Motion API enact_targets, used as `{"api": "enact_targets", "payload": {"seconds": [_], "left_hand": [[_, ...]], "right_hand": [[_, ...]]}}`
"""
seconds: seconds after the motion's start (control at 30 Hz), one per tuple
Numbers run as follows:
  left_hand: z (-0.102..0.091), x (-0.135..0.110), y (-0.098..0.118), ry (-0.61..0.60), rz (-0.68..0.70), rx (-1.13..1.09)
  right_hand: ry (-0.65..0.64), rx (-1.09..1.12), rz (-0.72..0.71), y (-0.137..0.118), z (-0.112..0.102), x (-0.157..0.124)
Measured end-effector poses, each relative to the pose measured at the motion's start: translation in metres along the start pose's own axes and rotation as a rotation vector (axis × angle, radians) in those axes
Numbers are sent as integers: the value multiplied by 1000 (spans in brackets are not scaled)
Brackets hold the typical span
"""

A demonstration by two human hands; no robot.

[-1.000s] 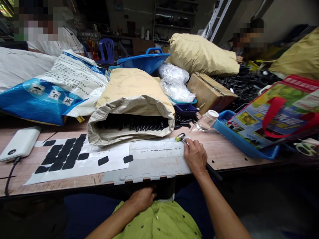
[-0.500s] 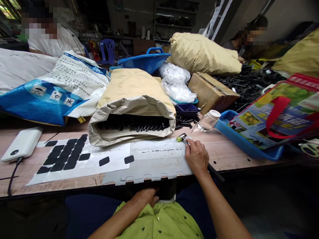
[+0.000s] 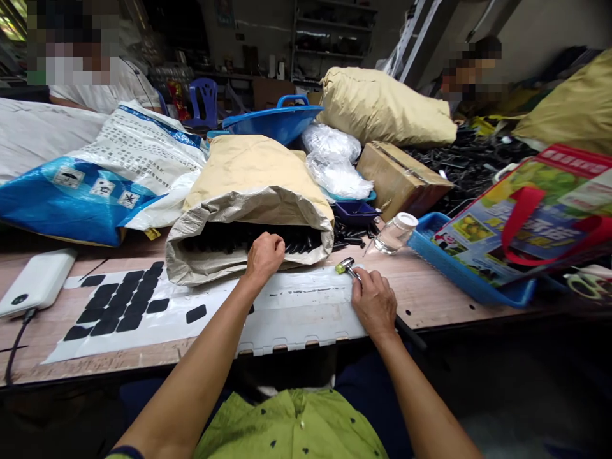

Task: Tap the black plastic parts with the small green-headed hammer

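Observation:
My left hand (image 3: 266, 256) is at the mouth of the kraft-coloured sack (image 3: 258, 162), its fingers curled in front of the black parts (image 3: 215, 237) inside. Whatever its fingertips hold, if anything, is hidden. On the table's right part my right hand (image 3: 375, 301) is closed around the black handle (image 3: 410, 333) of a small mallet. The mallet's metal head (image 3: 345, 265) has a yellow-green face and lies on the pale sheet (image 3: 306, 312), pointing up and left. Black rounded pads (image 3: 127, 296) stick in rows on a white backing sheet (image 3: 165, 341) to the left.
A white power bank (image 3: 38, 280) with a cable lies at the left. Behind it rests a blue-white sack (image 3: 95, 185). An upturned glass (image 3: 396, 231), a blue basket (image 3: 482, 277) and a carton (image 3: 399, 182) stand to the right. Two other people sit across the table.
My left hand has risen from my lap to the sack's mouth, and its forearm now crosses the white sheet. My right hand still holds the mallet in nearly the same place.

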State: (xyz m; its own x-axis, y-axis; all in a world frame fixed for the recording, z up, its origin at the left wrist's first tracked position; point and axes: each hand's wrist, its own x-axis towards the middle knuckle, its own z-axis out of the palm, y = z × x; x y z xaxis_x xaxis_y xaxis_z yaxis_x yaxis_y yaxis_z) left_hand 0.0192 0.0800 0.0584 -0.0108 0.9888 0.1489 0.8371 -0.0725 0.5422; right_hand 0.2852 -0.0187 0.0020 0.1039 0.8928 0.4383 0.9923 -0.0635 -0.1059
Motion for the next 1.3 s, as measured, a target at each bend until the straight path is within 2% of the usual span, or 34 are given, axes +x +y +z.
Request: {"api": "enact_targets", "payload": {"seconds": [0.07, 0.2, 0.5, 0.6, 0.7, 0.77, 0.83, 0.93, 1.13, 1.3], "left_hand": [[6, 13, 0, -59, -91, 114], [12, 21, 8, -130, -215, 216], [9, 27, 8, -148, -286, 253], [0, 13, 1, -91, -226, 218], [-11, -16, -10, -4, -42, 116], [-15, -41, -18, -53, 131, 28], [-15, -63, -25, -162, 260, -27], [-11, -86, -32, -266, 312, -48], [5, -88, -31, -205, 361, -106], [20, -85, -29, -216, 352, -133]], "right_hand": [[-8, 1, 3, 0, -1, 0], [-15, -2, 8, -1, -3, 0], [-6, 4, 5, -1, -2, 0], [-11, 6, 6, -1, -2, 0], [-17, 3, 5, -1, -2, 0], [-16, -4, 7, -1, -2, 0], [-17, -10, 10, -1, -2, 0], [-22, -12, 11, -1, -2, 0], [-12, -7, 12, -1, -2, -1], [-11, -11, 22, -1, -1, 0]]}}
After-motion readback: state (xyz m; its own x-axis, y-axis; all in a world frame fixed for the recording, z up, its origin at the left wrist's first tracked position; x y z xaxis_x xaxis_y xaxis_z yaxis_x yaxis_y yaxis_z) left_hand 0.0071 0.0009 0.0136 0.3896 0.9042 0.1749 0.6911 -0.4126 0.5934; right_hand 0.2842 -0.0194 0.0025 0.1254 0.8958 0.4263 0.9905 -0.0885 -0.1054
